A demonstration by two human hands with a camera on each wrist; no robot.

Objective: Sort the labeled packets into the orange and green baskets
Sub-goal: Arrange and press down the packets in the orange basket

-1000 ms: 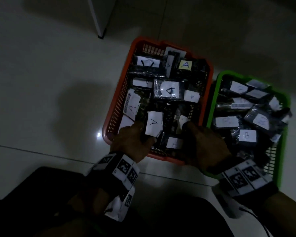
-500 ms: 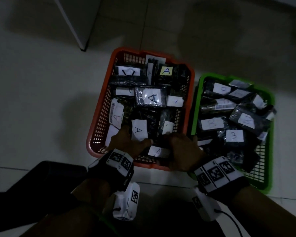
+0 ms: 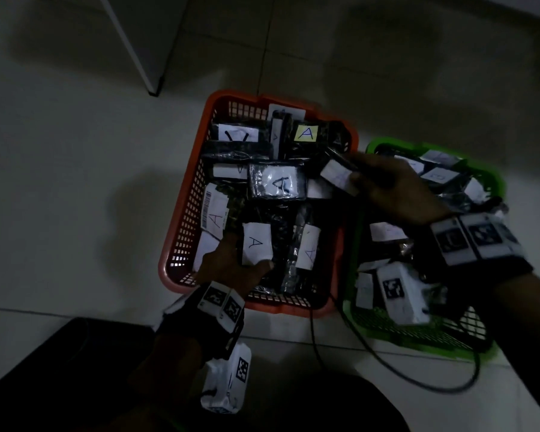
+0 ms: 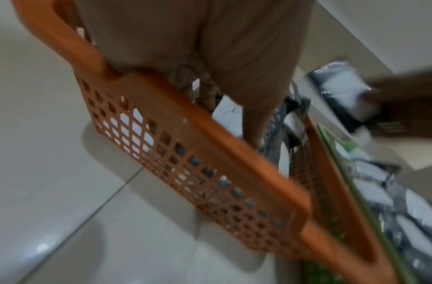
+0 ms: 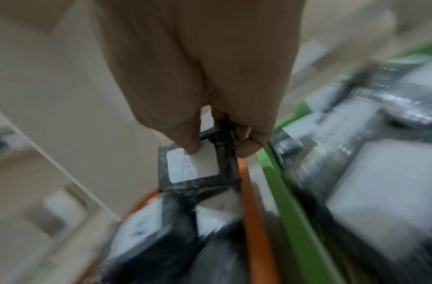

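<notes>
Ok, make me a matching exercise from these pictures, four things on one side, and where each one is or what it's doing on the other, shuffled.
1. right hand
2. left hand
3. yellow A label
4. black cable

a. far end of the orange basket
b. lying on the floor in front of the baskets
c. pinching a dark packet with a white label
d. on the white A label packet, near end of the orange basket

Pairs: 1-c, 2-d, 3-a, 4-b
</notes>
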